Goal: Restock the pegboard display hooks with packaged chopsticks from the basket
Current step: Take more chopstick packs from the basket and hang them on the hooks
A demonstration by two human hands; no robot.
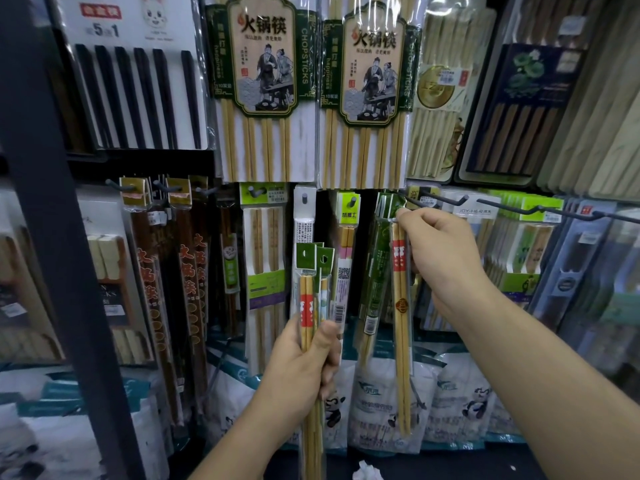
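A shop's pegboard display (367, 230) was crowded with hanging chopstick packs. The right hand (440, 251) pinched the green header of one chopstick pack (401, 323) at a dark hook (436, 201); whether it was threaded on was unclear. It hung vertical, header up. The left hand (298, 362) gripped a bundle of spare packs (310, 282), upright, headers up, low centre. Restocking seemed partway done; no basket showed.

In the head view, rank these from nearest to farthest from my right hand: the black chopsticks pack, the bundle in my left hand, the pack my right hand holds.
1. Pack, centre right, pinched at its top by the right hand.
2. Bundle, lower centre, gripped by the left hand.
3. Black chopsticks pack, upper left.
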